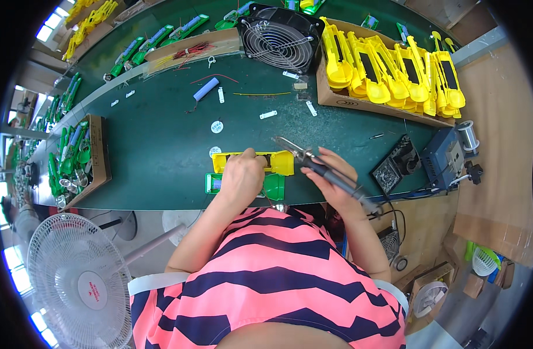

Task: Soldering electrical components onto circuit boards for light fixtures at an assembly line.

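Observation:
In front of me a yellow plastic housing (pixel 284 163) lies lengthwise on the green work table. My left hand (pixel 243 176) rests on it with curled fingers, gripping around its middle and hiding part of its inside. Just nearer to me, partly under that wrist, is a green plastic housing (pixel 274 188) with a blue cylindrical cell (pixel 216 184) at its left end. My right hand (pixel 339 196) holds a soldering iron (pixel 320 168) by its dark handle. The iron's metal tip points up and left, above the right end of the yellow housing.
A box of yellow housings (pixel 388 72) stands far right, beside a black fan (pixel 280 39). Blue soldering station (pixel 445 158) and solder spool (pixel 467 136) are at right. A box of green assemblies (pixel 97 152) sits left. A loose blue cell (pixel 206 88) and small white strips lie beyond my hands.

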{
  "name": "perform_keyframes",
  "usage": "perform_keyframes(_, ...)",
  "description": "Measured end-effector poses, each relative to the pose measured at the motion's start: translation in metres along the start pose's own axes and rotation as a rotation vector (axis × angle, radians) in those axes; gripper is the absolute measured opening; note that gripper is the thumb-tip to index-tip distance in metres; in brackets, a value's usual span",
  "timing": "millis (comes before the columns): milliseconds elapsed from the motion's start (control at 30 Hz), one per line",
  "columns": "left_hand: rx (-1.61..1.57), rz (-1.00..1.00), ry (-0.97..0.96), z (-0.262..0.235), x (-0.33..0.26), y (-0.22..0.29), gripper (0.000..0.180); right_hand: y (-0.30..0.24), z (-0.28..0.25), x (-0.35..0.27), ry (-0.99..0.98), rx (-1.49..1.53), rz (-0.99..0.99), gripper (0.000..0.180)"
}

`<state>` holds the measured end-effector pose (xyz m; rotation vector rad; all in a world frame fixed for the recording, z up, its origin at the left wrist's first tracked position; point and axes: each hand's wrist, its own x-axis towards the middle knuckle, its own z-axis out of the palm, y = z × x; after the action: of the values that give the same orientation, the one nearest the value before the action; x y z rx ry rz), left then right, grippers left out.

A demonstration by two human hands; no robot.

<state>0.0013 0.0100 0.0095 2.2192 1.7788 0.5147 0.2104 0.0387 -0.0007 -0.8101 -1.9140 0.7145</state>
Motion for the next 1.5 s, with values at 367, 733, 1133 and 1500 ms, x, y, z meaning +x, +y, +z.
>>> perform_keyframes(367, -0.020, -0.025, -0.029, -0.005, 0.005, -0.001, 0.008, 0.012, 0.004, -0.007, 0.075, 0.607, 0.598, 0.017)
perform_keyframes(733, -0.007, -0.030, -0.030, -0.003, 0.005, -0.001, 0.006, 0.018, 0.011, -0.011, 0.016, 0.548, 0.618, 0.017)
perform_keyframes(1133, 0.029, -0.011, -0.018, 0.001, 0.002, -0.004, 0.006, -0.004, 0.005, -0.026, 0.224, 0.538, 0.460, 0.017)
perform_keyframes(1500, 0.033, 0.008, -0.006, -0.001, 0.004, -0.003, 0.006, -0.016, 0.043, -0.028, -0.293, 0.102, 0.326, 0.071)
